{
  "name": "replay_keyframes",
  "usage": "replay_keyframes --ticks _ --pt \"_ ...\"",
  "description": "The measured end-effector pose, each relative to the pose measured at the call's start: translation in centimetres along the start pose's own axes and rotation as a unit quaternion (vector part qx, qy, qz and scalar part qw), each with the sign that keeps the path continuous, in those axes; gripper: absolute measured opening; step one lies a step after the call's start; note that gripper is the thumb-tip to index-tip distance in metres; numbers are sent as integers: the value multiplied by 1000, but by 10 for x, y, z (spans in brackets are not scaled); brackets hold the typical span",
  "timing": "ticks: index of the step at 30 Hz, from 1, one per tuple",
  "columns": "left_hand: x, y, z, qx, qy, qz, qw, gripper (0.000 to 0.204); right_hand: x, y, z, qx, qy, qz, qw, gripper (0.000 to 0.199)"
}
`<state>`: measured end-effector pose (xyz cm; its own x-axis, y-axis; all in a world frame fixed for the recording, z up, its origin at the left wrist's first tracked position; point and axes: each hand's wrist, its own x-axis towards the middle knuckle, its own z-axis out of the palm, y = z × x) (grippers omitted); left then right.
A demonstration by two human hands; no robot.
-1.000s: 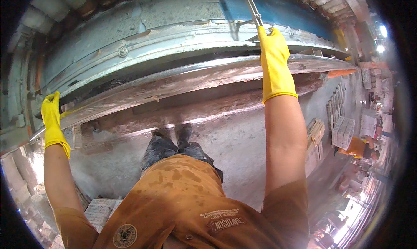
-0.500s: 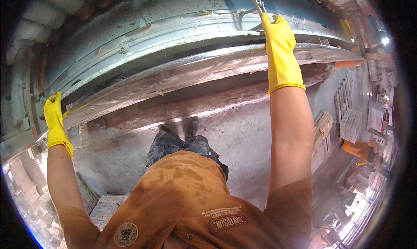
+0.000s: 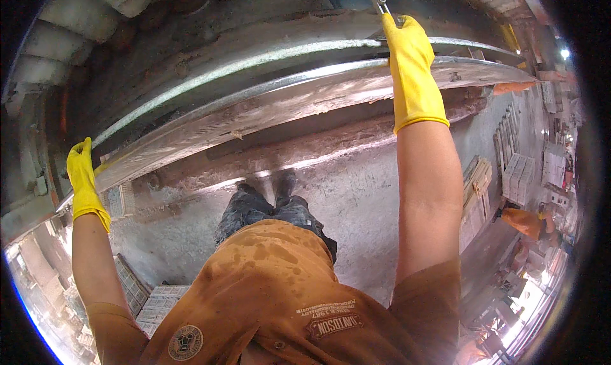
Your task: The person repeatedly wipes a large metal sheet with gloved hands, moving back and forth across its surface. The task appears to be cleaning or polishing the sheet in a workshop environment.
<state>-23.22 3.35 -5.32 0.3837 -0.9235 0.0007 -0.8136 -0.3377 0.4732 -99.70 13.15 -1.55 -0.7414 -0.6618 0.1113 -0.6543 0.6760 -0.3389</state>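
Note:
Both my hands wear yellow rubber gloves and reach forward, spread wide apart. At the far left my left hand (image 3: 81,171) is closed at the left end of a long metal trough (image 3: 280,88); what its fingers hold is hidden. My right hand (image 3: 410,59), at the upper right, is closed around the lower end of a metal lever (image 3: 380,0) that slants up and out of view. Below that hand runs the trough's near edge. Just beyond it a narrow bright strip (image 3: 254,56) curves across, with a dark surface behind.
A low ledge (image 3: 305,142) runs along the floor before my boots. Stacks of pale slatted blocks stand at lower left (image 3: 162,304) and right (image 3: 519,174), near a leaning wooden pallet (image 3: 477,193). Another person in orange (image 3: 522,222) bends at the far right.
The broad pale bolted surface beyond the trough has given way to a dark area with a narrow bright strip. Both hands stay nearly where they were. The person at right has shifted slightly.

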Motion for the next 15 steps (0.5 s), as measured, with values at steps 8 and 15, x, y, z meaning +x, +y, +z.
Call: replay_keyframes --ticks 8,15 --pt "-6 9 1 38 8 28 999 45 3 3 1 22 -20 28 999 66" --pt "-4 6 4 7 -1 -9 1000 47 4 3 3 1 -12 11 1000 69"
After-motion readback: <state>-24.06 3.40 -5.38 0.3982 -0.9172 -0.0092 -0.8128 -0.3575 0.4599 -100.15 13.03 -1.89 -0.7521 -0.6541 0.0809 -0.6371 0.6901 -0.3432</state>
